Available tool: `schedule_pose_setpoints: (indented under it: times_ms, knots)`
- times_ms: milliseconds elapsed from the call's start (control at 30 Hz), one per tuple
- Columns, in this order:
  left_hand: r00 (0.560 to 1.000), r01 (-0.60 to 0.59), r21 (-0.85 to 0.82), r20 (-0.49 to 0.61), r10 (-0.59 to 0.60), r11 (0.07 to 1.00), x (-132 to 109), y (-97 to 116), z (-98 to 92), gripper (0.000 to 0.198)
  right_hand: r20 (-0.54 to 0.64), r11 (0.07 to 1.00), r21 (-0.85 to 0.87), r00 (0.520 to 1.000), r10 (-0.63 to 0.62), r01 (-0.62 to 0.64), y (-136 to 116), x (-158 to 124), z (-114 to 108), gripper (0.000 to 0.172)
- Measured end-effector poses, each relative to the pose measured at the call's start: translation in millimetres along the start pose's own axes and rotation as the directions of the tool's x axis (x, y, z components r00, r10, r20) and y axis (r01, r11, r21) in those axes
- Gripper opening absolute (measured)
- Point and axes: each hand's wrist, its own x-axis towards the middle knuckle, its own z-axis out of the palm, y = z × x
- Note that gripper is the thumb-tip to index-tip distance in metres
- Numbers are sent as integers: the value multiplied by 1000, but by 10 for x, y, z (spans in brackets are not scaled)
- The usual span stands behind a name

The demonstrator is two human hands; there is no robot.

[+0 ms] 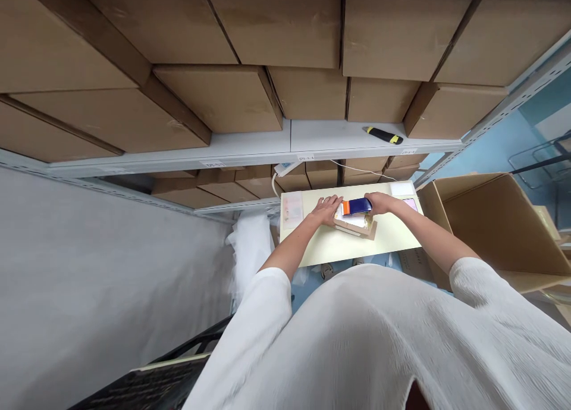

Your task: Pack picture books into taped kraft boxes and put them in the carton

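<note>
A small cardboard box (352, 229) with a pale, shiny top lies on the cream tabletop (321, 249). My left hand (327, 210) grips its left end, with the fingers bent over the edge. In my right hand (379, 203) is a blue tape dispenser (359, 206) with an orange front end, held above the box's top. The dispenser's front reaches close to my left fingers and covers part of the box. Whether tape touches the box is too small to tell.
Large cardboard boxes (285, 23) fill the shelf above. A black and yellow utility knife (383, 135) lies on the grey shelf (321, 135). An open carton (499, 225) stands at the right. White plastic wrapping (252, 243) hangs left of the table. A white card (402, 188) lies at the table's back right.
</note>
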Motion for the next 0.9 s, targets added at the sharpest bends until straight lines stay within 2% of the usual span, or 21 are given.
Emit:
schedule_pose_setpoints:
  times_ms: [133,300,467,700,900]
  knots:
    - [994,71,-19,-85,-73,997,-115,-1,96,134,-17,999,-38,999,28,-29,-99,1,-11,50]
    - [986,118,24,-125,-114,993,-188,15,153,126,-37,996,-88,999,4,-7,-260,15,-81,50]
    - [972,164,-16,-166,-164,986,-215,25,184,123,-57,992,-129,998,2,-9,-384,15,-158,49]
    - [970,167,-1,-180,-165,986,-216,47,198,127,-34,996,-78,999,32,-34,-289,-65,-84,43]
    - [972,184,63,-159,-172,981,-195,148,141,124,12,995,-94,999,46,-45,-231,-103,-109,49]
